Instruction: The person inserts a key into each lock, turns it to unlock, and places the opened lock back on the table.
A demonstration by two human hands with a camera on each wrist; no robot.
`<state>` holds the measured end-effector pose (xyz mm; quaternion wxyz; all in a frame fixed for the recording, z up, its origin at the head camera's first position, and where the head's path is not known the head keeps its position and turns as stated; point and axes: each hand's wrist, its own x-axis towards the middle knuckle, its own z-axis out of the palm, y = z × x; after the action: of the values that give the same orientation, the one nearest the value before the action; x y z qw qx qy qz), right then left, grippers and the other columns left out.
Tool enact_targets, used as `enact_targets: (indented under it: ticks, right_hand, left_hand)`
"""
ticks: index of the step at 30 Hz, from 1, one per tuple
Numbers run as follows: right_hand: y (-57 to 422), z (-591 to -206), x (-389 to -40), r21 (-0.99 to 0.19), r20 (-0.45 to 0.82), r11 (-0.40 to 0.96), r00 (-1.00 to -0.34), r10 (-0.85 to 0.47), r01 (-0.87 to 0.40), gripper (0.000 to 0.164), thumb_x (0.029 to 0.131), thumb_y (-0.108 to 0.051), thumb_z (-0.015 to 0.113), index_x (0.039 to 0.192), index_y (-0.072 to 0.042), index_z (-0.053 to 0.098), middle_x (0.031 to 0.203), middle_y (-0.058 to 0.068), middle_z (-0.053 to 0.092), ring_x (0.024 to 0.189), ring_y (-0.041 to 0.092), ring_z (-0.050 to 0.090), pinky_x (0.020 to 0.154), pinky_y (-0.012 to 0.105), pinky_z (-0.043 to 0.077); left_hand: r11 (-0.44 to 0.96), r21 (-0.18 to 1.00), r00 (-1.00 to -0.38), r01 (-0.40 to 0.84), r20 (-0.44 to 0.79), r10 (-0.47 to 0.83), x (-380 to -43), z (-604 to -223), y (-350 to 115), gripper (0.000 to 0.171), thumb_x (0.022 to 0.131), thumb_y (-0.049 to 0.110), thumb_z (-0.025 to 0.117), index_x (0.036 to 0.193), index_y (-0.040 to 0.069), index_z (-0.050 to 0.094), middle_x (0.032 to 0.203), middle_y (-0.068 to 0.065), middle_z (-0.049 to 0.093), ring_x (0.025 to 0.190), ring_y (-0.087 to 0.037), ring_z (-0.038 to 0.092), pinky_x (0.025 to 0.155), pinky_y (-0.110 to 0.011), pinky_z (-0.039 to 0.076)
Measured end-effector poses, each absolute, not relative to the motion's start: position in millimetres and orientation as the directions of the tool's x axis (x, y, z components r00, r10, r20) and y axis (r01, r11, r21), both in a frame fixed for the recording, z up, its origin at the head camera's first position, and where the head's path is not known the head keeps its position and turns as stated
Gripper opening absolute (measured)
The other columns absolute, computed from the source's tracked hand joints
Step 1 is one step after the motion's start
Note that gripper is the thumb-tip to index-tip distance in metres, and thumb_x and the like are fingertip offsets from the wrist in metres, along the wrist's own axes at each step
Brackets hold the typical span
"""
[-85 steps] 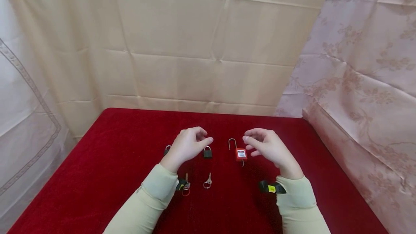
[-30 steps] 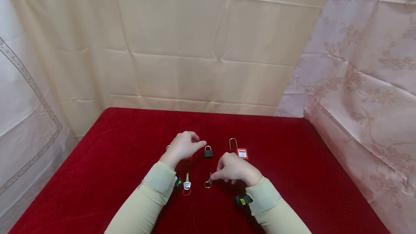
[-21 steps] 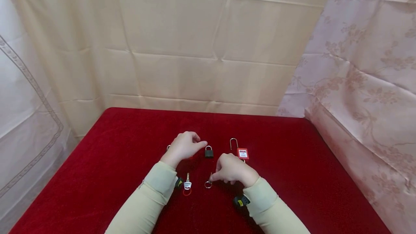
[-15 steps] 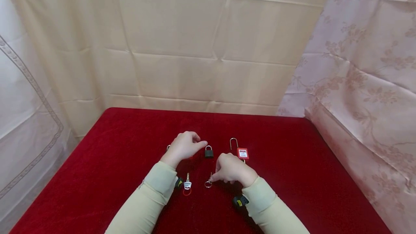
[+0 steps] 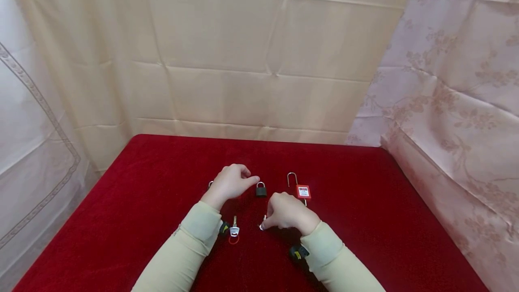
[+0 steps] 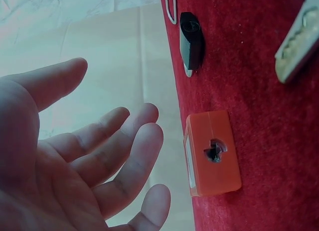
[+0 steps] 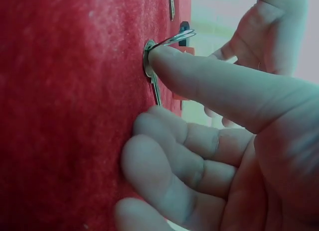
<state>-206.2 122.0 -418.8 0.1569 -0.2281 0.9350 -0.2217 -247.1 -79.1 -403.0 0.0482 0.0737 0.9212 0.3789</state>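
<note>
Pinching a silver metal key (image 7: 154, 86) by its flat bow, likely the easiest part to grasp, the right hand (image 5: 289, 211) sits low at the red plush-covered worktop (image 5: 365, 220), the round metal ring (image 7: 172, 40) tipped up. Fingers loosely spread, the left hand (image 5: 231, 183) hovers near an orange-red padlock (image 6: 214, 175), keyhole facing the person.

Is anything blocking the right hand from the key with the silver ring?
No, nothing visible is in the way: the right hand has its thumb on the key. The left hand is farther forward, near a black lock.
</note>
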Motion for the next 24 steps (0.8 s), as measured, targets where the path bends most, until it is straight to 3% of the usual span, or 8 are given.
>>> enact_targets:
  ticks: [24]
  right_hand:
    - [114.1,-418.5,-202.7,-0.473,-0.211,0.791,-0.821,-0.530,-0.388,0.026,0.084,-0.024,0.084,0.063,-0.022,0.068,0.057,-0.007,0.060,0.051,0.011,0.059,0.050,0.029,0.049]
  left_hand:
    - [0.706,0.702,-0.984,0.094,-0.043,0.173,-246.9,-403.3,-79.2,0.040,0.093,0.041,0.073,0.116,0.009,0.071,0.102,-0.005,0.069,0.080,-0.019,0.064,0.069,-0.037,0.055]
